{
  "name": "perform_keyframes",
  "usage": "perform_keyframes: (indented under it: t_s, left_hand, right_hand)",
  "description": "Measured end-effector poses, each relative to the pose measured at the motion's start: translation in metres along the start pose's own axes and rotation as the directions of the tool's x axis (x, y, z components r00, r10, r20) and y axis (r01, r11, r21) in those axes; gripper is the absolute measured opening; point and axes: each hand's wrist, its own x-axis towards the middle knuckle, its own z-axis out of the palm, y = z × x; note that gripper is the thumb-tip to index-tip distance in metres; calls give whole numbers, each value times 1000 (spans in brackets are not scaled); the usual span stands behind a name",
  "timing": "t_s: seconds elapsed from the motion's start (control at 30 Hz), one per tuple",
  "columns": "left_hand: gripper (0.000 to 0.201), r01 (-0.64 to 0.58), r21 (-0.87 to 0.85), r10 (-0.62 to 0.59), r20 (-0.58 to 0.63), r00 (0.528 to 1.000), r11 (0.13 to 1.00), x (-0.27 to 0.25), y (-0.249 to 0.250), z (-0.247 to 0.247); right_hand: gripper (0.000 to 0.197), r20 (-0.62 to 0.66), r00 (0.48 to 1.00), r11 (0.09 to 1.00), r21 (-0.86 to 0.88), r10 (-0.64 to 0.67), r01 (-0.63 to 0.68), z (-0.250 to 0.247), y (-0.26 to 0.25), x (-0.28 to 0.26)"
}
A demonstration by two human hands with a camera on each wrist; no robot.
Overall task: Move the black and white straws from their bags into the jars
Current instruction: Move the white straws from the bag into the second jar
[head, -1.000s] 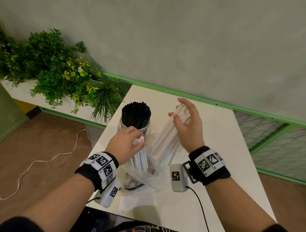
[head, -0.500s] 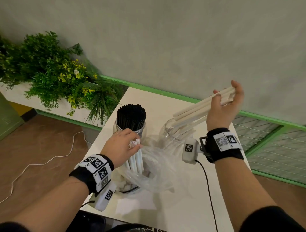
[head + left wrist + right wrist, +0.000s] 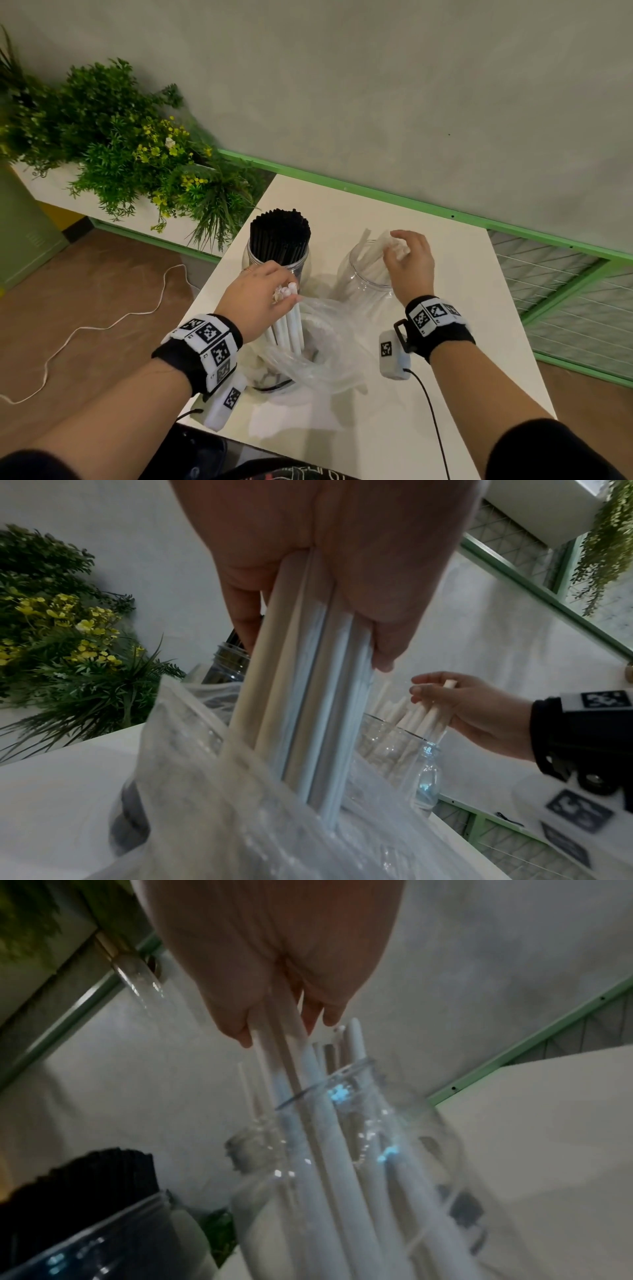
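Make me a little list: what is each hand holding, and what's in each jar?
left hand: grips white straws standing in the plastic bag
right hand: holds white straws over the clear jar, their lower ends inside it
black straws: fill the other jar
table: white, holds both jars

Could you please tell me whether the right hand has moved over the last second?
Yes. The right hand went from beside the jar of black straws up towards the wall, then down onto the clear jar, lowering its white straws inside.
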Motion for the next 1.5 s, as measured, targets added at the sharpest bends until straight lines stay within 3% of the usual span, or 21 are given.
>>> perform_keyframes:
  t_s: [0.1,0.2,0.27,0.33,0.4,0.47,0.57,0.67,0.83,0.93,1.03,1.13,1.2,1.33,1.5]
  left_hand:
    - [43,9,2,-9,-7,1000,1000,0,-1,2]
    - [44,11,5,-11,-7,1000,1000,1,-1,2]
    - [44,9,2,-9,-13,1000,1000,1,-1,1]
    - [45,8,4,-8,-15,1000,1000,1,0,1]
    - [46,12,8,-12,-14,1000,1000,1,0,0]
    - [46,11,5,-10,-22,1000,1000,1,0,0]
    - [45,1,9,-1,-27,1000,1000,2,0,0]
    - [45,-1,18,1,-31,1000,1000,2,0,-1]
    - [36,-5,20,6,-39,999,1000,3,1,-1]
    - [38,3,15,-2,-36,999,1000,5,1,-1]
    - [36,8,8,-8,-34,999,1000,6,1,-1]
    - [31,16,12,-16,-36,999,1000,5,1,0]
    - [27,9,13,-9,-52,999,1000,5,2,0]
    - [19,15,9,-14,-57,998,1000,5,3,-2]
    - [21,16,11,-16,-51,999,1000,5,3,-2]
  right_hand:
    - [45,65,997,994,-97,-41,47,-4,11,-2]
    - [72,27,995,986,-136,-92,95,-8,24,-4]
    - [67,84,993,983,-159,-78,90,-10,29,-5]
    - [50,165,984,973,-208,-66,100,-11,31,-11]
    - [47,109,992,978,-189,-70,90,-11,33,-16]
    - [60,37,998,990,-132,-41,45,-10,33,-16]
    - [85,131,987,995,-49,95,-90,-6,35,-10]
    - [93,195,976,994,-72,94,-81,1,30,3]
    - [90,177,984,995,-96,20,-3,20,13,26]
    - [90,256,965,949,-313,61,23,33,5,37]
    - [63,259,960,903,-430,111,11,41,3,40]
    - [33,164,986,894,-439,-16,87,45,4,37]
    - [25,90,987,895,-416,-136,161,44,3,41]
    - [23,96,975,870,-440,-201,222,35,2,60]
    - [34,230,971,826,-534,-63,180,29,16,60]
